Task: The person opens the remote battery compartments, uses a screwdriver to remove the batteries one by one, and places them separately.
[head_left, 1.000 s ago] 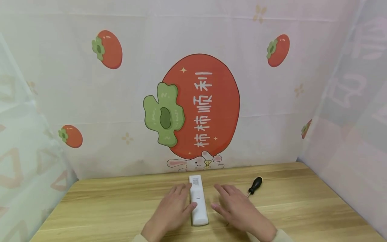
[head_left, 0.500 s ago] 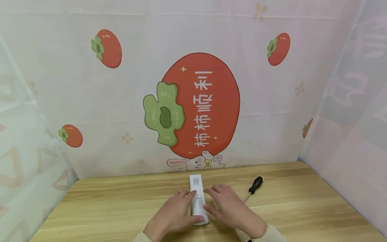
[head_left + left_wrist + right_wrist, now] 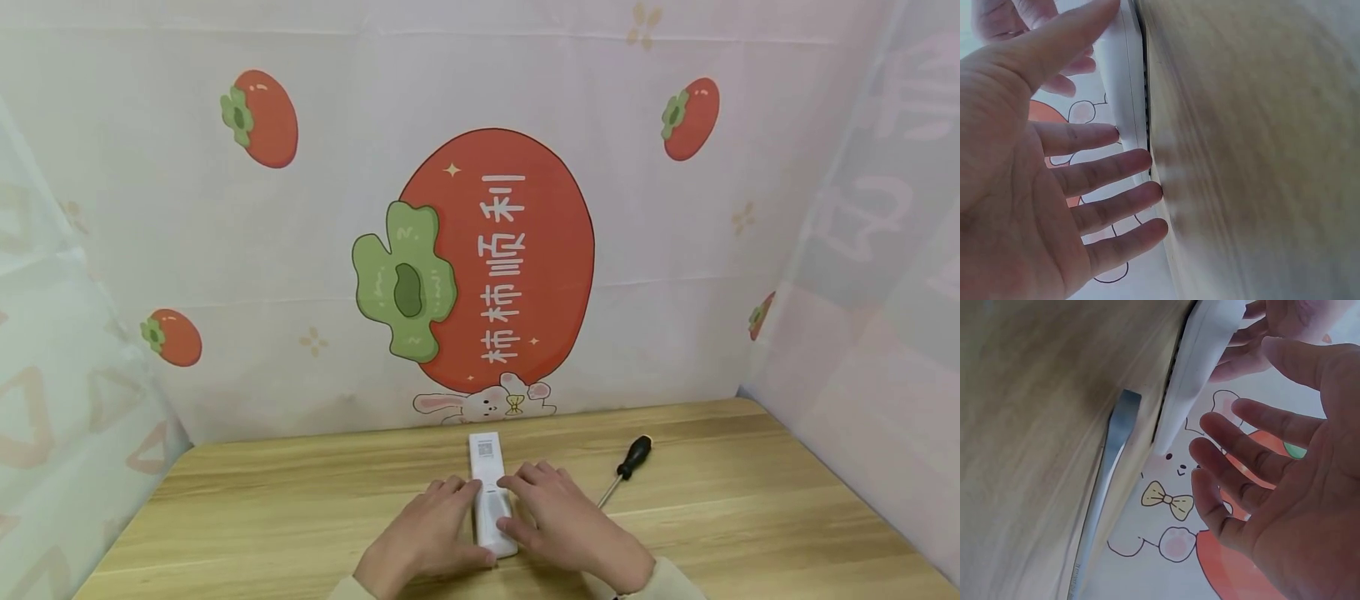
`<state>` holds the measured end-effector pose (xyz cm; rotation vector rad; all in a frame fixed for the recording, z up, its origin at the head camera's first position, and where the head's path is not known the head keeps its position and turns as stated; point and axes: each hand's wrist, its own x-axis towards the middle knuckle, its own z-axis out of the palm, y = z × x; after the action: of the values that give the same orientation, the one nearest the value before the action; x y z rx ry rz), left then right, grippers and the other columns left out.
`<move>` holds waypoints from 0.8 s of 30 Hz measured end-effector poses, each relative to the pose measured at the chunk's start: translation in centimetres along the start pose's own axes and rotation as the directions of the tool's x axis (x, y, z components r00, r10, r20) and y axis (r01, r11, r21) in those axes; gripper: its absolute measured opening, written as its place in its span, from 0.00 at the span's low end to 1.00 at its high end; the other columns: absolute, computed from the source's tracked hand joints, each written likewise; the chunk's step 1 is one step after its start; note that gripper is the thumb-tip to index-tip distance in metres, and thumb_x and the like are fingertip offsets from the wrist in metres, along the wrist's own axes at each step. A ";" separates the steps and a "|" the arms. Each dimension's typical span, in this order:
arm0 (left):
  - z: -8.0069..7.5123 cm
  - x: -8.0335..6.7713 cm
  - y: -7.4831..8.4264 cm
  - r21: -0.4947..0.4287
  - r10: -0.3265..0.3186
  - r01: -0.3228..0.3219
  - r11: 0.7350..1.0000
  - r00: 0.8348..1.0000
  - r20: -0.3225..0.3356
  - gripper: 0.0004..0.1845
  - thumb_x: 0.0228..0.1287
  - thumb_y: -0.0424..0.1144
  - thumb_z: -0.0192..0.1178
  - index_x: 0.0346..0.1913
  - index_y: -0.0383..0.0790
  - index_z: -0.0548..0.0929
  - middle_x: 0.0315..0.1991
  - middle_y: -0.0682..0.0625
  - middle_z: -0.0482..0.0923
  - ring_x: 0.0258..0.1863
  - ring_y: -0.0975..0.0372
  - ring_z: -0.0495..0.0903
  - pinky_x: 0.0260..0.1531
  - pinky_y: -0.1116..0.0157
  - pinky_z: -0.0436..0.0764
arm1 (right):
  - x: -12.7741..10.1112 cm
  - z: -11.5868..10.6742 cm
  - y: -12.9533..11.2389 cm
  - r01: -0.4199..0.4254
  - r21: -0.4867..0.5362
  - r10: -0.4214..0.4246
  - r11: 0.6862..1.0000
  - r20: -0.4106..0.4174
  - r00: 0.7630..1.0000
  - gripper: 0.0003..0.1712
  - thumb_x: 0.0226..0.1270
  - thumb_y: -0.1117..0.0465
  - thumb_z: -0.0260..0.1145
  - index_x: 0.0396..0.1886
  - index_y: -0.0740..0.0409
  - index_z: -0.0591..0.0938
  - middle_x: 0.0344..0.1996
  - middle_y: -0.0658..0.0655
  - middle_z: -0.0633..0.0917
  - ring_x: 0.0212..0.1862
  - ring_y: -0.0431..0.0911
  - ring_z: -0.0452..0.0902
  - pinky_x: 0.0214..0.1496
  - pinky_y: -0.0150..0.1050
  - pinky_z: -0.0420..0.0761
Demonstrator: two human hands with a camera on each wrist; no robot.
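Note:
A long white remote control [image 3: 486, 467] lies back up on the wooden table, pointing away from me, with a printed square code near its far end. Along its left side is my left hand [image 3: 426, 533]; its fingers are straight and spread, the index fingertip at the remote's edge and the thumb by the near end. My right hand [image 3: 568, 525] hovers at the right side, its index fingertip and thumb over the remote's right edge. In the right wrist view the right hand's fingers [image 3: 1235, 469] are loosely bent, with nothing between them.
Right of my right hand lies a flat-blade screwdriver [image 3: 636, 457] with a black handle, its tip toward the remote. Behind the wooden table [image 3: 300, 492] stands a white cloth backdrop [image 3: 315, 208] printed with persimmons and a rabbit, with cloth walls at both sides.
My right hand has moved left to the remote, uncovering more of the screwdriver shaft. The left thumb has shifted down toward the remote's near end. The remote lies in the same place.

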<state>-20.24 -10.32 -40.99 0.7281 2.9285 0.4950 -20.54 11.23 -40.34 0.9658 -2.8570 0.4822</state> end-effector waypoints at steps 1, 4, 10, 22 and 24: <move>0.0 0.0 0.0 0.000 -0.003 0.003 1.000 1.000 0.000 0.49 0.49 0.67 0.73 0.68 0.38 0.75 0.59 0.43 0.77 0.59 0.49 0.76 0.60 0.47 0.76 | 0.0 0.0 0.0 0.001 0.004 -0.001 1.000 0.003 1.000 0.26 0.69 0.46 0.70 0.60 0.55 0.82 0.48 0.49 0.82 0.51 0.45 0.73 0.57 0.55 0.77; 0.0 0.0 -0.1 0.001 -0.015 0.015 1.000 1.000 0.007 0.49 0.49 0.67 0.73 0.68 0.38 0.75 0.59 0.44 0.77 0.59 0.49 0.75 0.60 0.47 0.76 | 0.0 0.1 0.0 -0.003 0.017 0.002 1.000 0.016 1.000 0.27 0.68 0.45 0.70 0.61 0.54 0.82 0.49 0.49 0.82 0.51 0.45 0.73 0.57 0.56 0.77; 0.0 0.1 -0.1 0.000 -0.025 0.025 1.000 1.000 0.014 0.49 0.50 0.67 0.73 0.68 0.38 0.75 0.60 0.44 0.77 0.60 0.47 0.75 0.59 0.45 0.76 | 0.3 0.4 0.0 -0.025 0.041 0.023 0.999 0.070 0.997 0.30 0.66 0.41 0.71 0.62 0.52 0.81 0.49 0.47 0.80 0.50 0.43 0.71 0.57 0.55 0.77; -0.1 0.2 0.2 -0.030 -0.045 0.046 0.998 0.998 0.032 0.49 0.50 0.66 0.73 0.69 0.38 0.74 0.61 0.43 0.76 0.61 0.46 0.74 0.61 0.44 0.75 | 0.4 0.8 0.3 -0.016 0.048 0.011 0.999 0.113 0.994 0.32 0.65 0.40 0.71 0.63 0.52 0.81 0.48 0.45 0.77 0.50 0.42 0.69 0.55 0.53 0.76; -0.1 0.2 0.2 -0.032 -0.045 0.046 0.998 0.999 0.030 0.49 0.50 0.66 0.74 0.69 0.38 0.74 0.62 0.43 0.76 0.62 0.46 0.74 0.61 0.44 0.75 | 0.3 0.8 0.3 -0.009 0.045 0.004 0.999 0.115 0.993 0.32 0.65 0.40 0.71 0.63 0.52 0.81 0.48 0.45 0.77 0.50 0.42 0.68 0.54 0.52 0.76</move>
<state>-20.30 -10.09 -40.83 0.6570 2.8959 0.5217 -20.92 11.00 -41.11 1.0236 -2.9637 0.5102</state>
